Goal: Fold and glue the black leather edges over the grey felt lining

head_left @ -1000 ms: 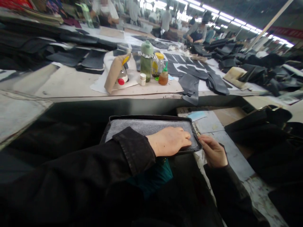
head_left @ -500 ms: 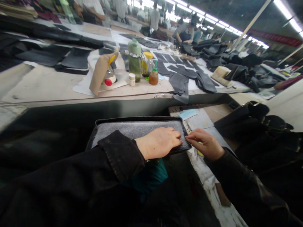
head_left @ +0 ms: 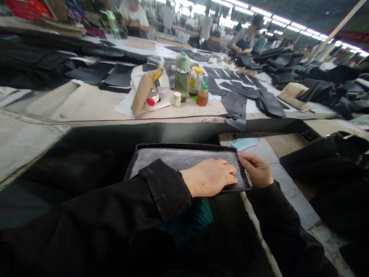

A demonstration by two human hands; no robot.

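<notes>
A dark, raised-edged piece with a grey fuzzy base (head_left: 170, 154) lies in front of me, long side across the view. My left hand (head_left: 211, 177) rests palm down on the right part of the grey base, its fingers apart and pointing at the right end. At that right end, my right hand (head_left: 257, 169) pinches the dark rim between thumb and forefinger, near the far corner. The near rim is partly hidden by my left sleeve.
Across the gap is a long table (head_left: 95, 111) with a green bottle (head_left: 181, 82), a yellow-lidded jar (head_left: 196, 81), an orange glue bottle (head_left: 202, 97) and dark cut pieces (head_left: 236, 105). Black bags (head_left: 331, 157) stand at the right. People work further back.
The view has swung left, so things appear further right. My right hand has moved up along the right end toward the far corner. My left hand stays on the grey base.
</notes>
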